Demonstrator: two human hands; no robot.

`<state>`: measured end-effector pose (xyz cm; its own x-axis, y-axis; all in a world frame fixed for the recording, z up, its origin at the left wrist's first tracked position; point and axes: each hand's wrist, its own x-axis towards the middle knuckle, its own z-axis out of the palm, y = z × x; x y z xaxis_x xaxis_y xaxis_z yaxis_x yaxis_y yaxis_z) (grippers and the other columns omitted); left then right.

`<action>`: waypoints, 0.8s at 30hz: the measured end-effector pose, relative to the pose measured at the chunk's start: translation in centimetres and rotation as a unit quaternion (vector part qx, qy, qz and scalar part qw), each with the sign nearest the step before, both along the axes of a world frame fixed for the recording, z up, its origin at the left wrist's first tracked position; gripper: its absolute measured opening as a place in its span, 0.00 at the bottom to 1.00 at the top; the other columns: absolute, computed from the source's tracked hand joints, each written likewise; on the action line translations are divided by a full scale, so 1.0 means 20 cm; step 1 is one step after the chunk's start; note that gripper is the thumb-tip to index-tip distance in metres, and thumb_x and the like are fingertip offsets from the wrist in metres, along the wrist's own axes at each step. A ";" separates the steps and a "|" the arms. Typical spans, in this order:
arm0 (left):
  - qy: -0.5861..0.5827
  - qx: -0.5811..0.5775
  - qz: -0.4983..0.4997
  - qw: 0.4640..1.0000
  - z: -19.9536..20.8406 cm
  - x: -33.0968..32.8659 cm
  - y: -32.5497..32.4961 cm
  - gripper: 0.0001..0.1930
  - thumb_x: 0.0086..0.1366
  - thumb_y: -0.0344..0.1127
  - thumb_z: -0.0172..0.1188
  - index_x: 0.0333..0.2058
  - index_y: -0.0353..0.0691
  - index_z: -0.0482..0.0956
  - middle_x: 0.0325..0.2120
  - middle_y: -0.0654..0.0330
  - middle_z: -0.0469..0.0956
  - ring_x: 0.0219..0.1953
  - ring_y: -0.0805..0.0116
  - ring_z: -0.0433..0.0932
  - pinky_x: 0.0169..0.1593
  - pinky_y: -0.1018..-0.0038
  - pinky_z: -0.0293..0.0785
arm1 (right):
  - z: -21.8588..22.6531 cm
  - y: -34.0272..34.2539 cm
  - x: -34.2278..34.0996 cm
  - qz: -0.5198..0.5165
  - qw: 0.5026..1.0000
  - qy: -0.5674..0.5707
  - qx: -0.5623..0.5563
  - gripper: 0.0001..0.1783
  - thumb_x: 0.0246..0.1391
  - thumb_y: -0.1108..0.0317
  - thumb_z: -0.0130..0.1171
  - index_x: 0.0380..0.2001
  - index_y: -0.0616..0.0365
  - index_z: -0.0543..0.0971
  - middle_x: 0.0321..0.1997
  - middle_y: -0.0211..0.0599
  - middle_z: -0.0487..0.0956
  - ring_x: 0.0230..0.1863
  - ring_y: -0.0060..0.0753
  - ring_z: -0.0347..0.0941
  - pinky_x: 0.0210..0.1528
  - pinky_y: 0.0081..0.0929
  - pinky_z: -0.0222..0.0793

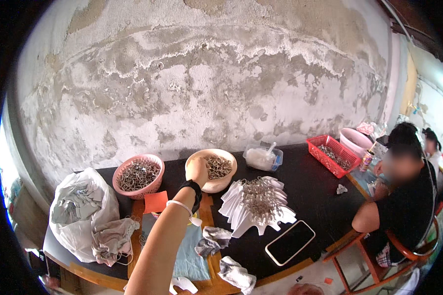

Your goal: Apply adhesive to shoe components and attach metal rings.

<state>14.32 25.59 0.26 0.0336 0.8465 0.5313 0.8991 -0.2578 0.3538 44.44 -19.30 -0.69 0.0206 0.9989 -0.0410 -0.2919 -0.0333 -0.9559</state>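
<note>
My left hand [197, 169], with a black band and a pale bracelet at the wrist, reaches into a cream plastic basket [210, 188] on the black table. Small ring-like metal pieces [218, 167] fill that basket. The fingers dip behind the hand among the pieces, so their grip is hidden. Right of the basket, white flat pieces [238, 211] lie fanned in a bunch, with metal rings [262, 199] massed on them. One more white piece [183, 285] with pointed ends shows at the lower edge beside my forearm. My right hand is out of sight.
A pink basket [139, 194] of metal pieces and a white bag [64, 228] stand left. Crumpled cloths [236, 275] and a phone [290, 243] lie near the front edge. Behind are a clear tub [265, 167] and red basket [337, 169]. A person [403, 191] sits right.
</note>
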 end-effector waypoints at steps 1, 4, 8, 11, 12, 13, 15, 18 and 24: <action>-0.040 0.005 -0.013 0.999 0.02 0.00 -0.02 0.04 0.49 0.27 0.61 0.24 0.38 0.84 0.24 0.47 0.80 0.31 0.51 0.80 0.38 0.62 0.75 | -0.02 0.00 0.00 -0.003 0.998 -0.043 0.041 0.10 0.58 0.66 0.57 0.30 0.63 0.74 0.30 0.40 0.71 0.34 0.31 0.65 0.38 0.26 0.60; -0.036 0.040 -0.032 0.998 0.05 0.02 -0.08 0.05 0.51 0.29 0.62 0.27 0.37 0.84 0.25 0.47 0.79 0.30 0.50 0.79 0.37 0.62 0.75 | 0.02 0.01 0.00 0.007 0.999 -0.036 0.040 0.10 0.59 0.66 0.56 0.30 0.63 0.74 0.30 0.39 0.71 0.33 0.31 0.65 0.38 0.26 0.59; -0.028 0.098 -0.039 0.994 0.12 -0.01 -0.13 0.05 0.53 0.30 0.63 0.29 0.37 0.83 0.26 0.48 0.80 0.28 0.52 0.81 0.34 0.66 0.76 | 0.06 0.02 -0.02 0.023 1.000 0.015 -0.001 0.09 0.59 0.66 0.56 0.30 0.62 0.73 0.31 0.40 0.71 0.34 0.31 0.64 0.39 0.27 0.59; -0.125 0.077 -0.077 0.986 0.25 -0.04 -0.23 0.06 0.53 0.29 0.63 0.30 0.38 0.84 0.27 0.48 0.81 0.28 0.54 0.81 0.35 0.66 0.76 | -0.08 0.02 -0.02 0.038 0.999 0.013 0.028 0.07 0.59 0.68 0.55 0.33 0.61 0.73 0.32 0.40 0.71 0.35 0.32 0.65 0.39 0.27 0.60; -0.144 0.055 -0.085 0.984 0.31 0.01 -0.29 0.06 0.53 0.29 0.63 0.31 0.36 0.83 0.26 0.48 0.81 0.28 0.56 0.82 0.36 0.67 0.77 | -0.06 0.02 -0.04 0.038 0.999 0.015 0.018 0.07 0.59 0.68 0.55 0.33 0.61 0.73 0.32 0.40 0.71 0.35 0.32 0.65 0.39 0.27 0.60; -0.158 0.004 -0.139 0.978 0.36 0.04 -0.36 0.05 0.53 0.27 0.63 0.30 0.34 0.83 0.24 0.49 0.81 0.27 0.63 0.82 0.32 0.69 0.78 | -0.01 0.03 -0.07 0.043 0.998 0.038 0.013 0.06 0.59 0.70 0.55 0.35 0.60 0.72 0.32 0.41 0.71 0.35 0.33 0.65 0.39 0.27 0.60; -0.173 -0.257 -0.242 0.919 0.52 0.07 -0.62 0.05 0.53 0.26 0.62 0.27 0.31 0.82 0.22 0.52 0.81 0.25 0.69 0.82 0.26 0.73 0.78 | 0.03 0.04 -0.08 0.055 0.996 0.064 0.000 0.05 0.59 0.71 0.54 0.37 0.60 0.72 0.32 0.41 0.72 0.34 0.33 0.66 0.39 0.28 0.60; 0.062 -0.445 -0.336 0.827 0.52 -0.01 -0.91 0.07 0.56 0.28 0.59 0.29 0.28 0.80 0.20 0.55 0.80 0.20 0.71 0.81 0.25 0.76 0.79 | 0.03 0.07 -0.11 0.086 0.994 0.063 0.007 0.05 0.59 0.74 0.53 0.38 0.60 0.72 0.33 0.41 0.72 0.34 0.33 0.66 0.39 0.28 0.62; 0.170 -0.421 -0.280 0.846 0.12 -0.21 -1.23 0.07 0.54 0.30 0.58 0.29 0.34 0.82 0.21 0.53 0.80 0.22 0.60 0.81 0.30 0.64 0.76 | 0.11 0.13 -0.30 0.064 0.996 0.027 -0.051 0.03 0.58 0.74 0.55 0.34 0.62 0.74 0.31 0.35 0.73 0.33 0.27 0.67 0.38 0.25 0.63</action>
<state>10.13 1.08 2.64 0.5843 0.7211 -0.3724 0.8061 -0.4625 0.3691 38.42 -16.79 1.54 -0.1126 0.9836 -0.1408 -0.3301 -0.1707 -0.9284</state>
